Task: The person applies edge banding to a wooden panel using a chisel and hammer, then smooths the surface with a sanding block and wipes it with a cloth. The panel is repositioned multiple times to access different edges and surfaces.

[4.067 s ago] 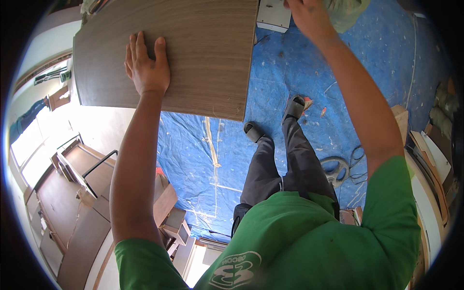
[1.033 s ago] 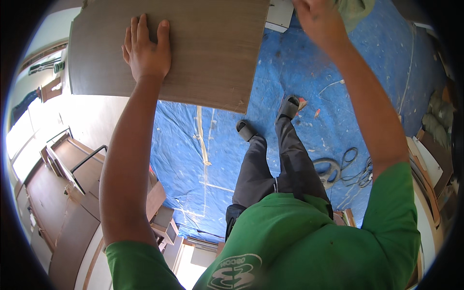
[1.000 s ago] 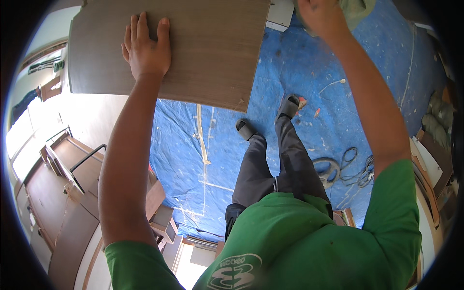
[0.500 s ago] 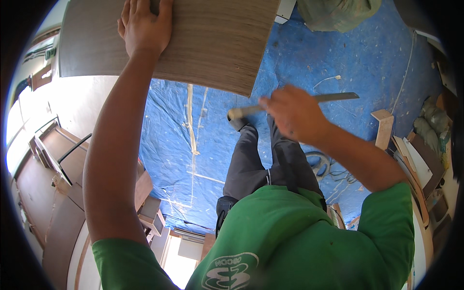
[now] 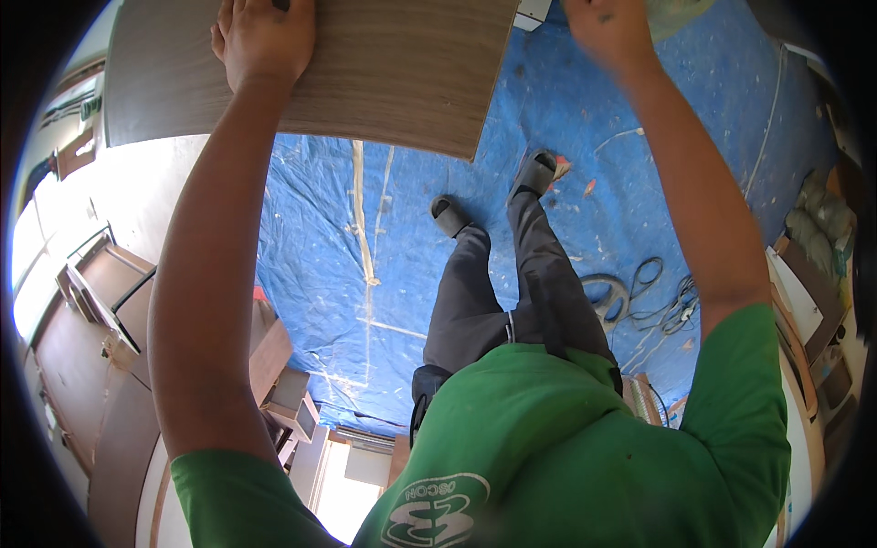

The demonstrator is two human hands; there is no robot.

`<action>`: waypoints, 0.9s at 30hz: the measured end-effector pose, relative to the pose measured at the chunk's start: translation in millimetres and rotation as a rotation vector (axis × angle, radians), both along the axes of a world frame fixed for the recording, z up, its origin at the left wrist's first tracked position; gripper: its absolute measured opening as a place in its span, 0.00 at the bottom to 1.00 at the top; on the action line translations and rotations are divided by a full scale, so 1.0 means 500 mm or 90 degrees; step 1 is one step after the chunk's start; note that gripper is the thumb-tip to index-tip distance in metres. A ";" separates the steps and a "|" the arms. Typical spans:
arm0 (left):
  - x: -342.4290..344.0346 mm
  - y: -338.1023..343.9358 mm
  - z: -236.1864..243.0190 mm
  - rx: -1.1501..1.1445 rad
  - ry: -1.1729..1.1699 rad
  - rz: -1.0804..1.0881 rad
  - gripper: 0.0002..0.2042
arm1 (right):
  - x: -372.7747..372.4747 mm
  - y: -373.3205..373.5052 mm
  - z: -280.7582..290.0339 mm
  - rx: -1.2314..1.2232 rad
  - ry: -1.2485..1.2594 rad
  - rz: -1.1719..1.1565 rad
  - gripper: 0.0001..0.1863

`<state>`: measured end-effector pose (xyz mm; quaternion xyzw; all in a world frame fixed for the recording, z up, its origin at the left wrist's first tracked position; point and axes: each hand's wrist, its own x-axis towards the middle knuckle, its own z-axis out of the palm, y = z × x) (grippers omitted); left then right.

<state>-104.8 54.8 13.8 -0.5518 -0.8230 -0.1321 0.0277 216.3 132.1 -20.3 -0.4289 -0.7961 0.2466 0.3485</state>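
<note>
My left hand (image 5: 265, 41) presses on the brown wood-grain panel (image 5: 393, 73) at the top left. Its fingers lie spread on the surface, with their tips partly past the upper edge of the picture. A small dark spot shows beside the thumb; I cannot make out what it is. My right hand (image 5: 614, 35) is raised to the top edge, right of the panel and apart from it. Its fingers are cut off by the frame, so whatever it holds is hidden.
Blue sheeting (image 5: 365, 247) covers the floor under my sandalled feet (image 5: 449, 216). Coiled cables (image 5: 676, 310) and a grey ring-shaped thing (image 5: 607, 297) lie by my right leg. Drawer-like wooden boxes (image 5: 292, 402) stand lower left; boards (image 5: 799, 292) and bundles (image 5: 822, 210) line the right side.
My right hand has swung up and away from in front of my legs. The long narrow tool it held has left the picture. The panel and left hand have shifted slightly up and left.
</note>
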 end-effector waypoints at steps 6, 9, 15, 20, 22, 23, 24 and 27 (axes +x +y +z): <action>-0.017 -0.006 -0.016 0.007 0.022 0.003 0.32 | 0.024 -0.272 0.013 0.013 -0.195 0.199 0.10; -0.012 -0.004 -0.013 0.011 0.021 -0.003 0.33 | 0.029 -0.373 0.098 -0.158 -0.332 0.292 0.11; -0.019 -0.011 -0.012 -0.005 0.019 0.015 0.34 | 0.012 -0.278 0.117 -0.288 -0.082 0.077 0.12; -0.006 0.001 -0.007 -0.016 0.015 0.015 0.35 | -0.054 -0.193 0.065 -0.531 0.090 -0.120 0.21; -0.007 0.002 -0.006 -0.016 0.018 0.005 0.35 | -0.084 -0.195 0.048 -0.611 0.182 -0.132 0.17; -0.008 0.000 -0.006 -0.015 0.016 0.011 0.34 | -0.094 -0.210 0.047 -0.581 0.152 -0.134 0.19; -0.008 -0.002 -0.006 -0.013 0.014 0.016 0.34 | -0.102 -0.234 0.052 -0.552 0.122 -0.136 0.22; -0.014 -0.003 -0.010 -0.003 0.013 0.008 0.34 | -0.103 -0.304 0.040 -0.498 0.106 -0.123 0.24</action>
